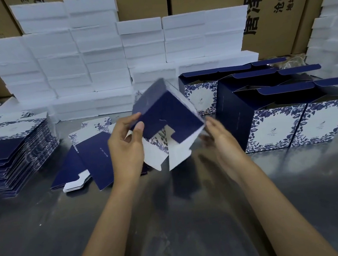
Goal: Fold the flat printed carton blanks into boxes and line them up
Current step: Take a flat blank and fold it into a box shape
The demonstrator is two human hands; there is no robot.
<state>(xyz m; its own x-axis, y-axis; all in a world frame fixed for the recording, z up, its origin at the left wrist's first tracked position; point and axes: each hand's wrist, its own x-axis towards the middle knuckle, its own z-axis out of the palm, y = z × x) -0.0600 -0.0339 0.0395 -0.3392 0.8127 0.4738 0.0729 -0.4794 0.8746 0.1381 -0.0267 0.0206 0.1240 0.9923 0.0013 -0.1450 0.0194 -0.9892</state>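
Note:
A half-folded navy and white floral carton (164,116) hangs tilted above the steel table, its white bottom flaps hanging loose toward me. My left hand (125,146) grips its left side, thumb on the navy panel. My right hand (219,136) is blurred and touches the carton's right lower corner with straight fingers. Several folded boxes (274,126) stand in rows at the right, tops open. A tall stack of flat blanks (14,147) lies at the left, and a few loose blanks (88,155) lie just left of my left hand.
White foam blocks (88,59) are piled along the back of the steel table (172,219), with more at the far right. Brown shipping cartons (272,14) with black print stand behind them.

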